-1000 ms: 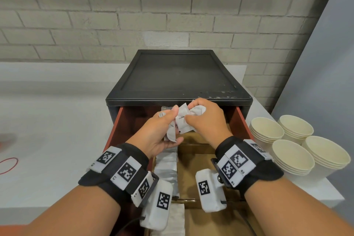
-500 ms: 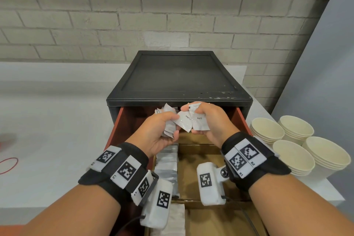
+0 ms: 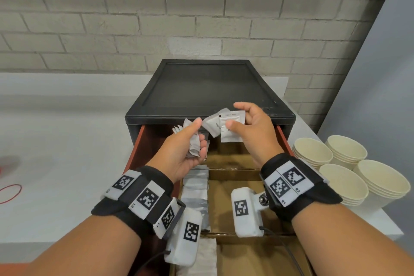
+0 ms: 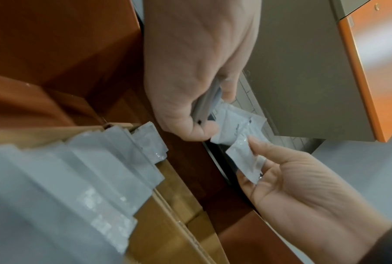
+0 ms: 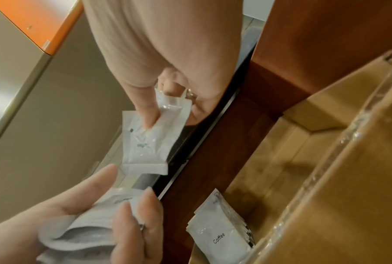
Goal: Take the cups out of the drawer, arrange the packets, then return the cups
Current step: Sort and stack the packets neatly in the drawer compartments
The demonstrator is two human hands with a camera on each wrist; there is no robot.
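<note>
Over the open drawer (image 3: 136, 149) my left hand (image 3: 199, 136) grips a bunch of small white packets (image 3: 193, 149); the right wrist view shows that bundle (image 5: 93, 225) curled in its fingers. My right hand (image 3: 234, 116) is a little to the right and higher. It pinches two white packets (image 3: 230, 134) between thumb and fingers, also seen as packets (image 5: 149, 141) in the right wrist view. Several stacks of cream paper cups (image 3: 342, 184) stand on the white table right of the drawer. A row of silvery packets (image 3: 195, 190) fills the drawer's left compartment.
The drawer belongs to a black cabinet (image 3: 206, 87) against a brick wall. Cardboard dividers (image 3: 235, 172) split the drawer. A few packets marked Coffee (image 5: 219, 237) lie in a back compartment. A red band (image 3: 10, 192) lies on the white table (image 3: 67, 152) at far left.
The hands have drawn apart. My right hand has pulled two packets up and to the right, away from the bunch that my left hand keeps.
</note>
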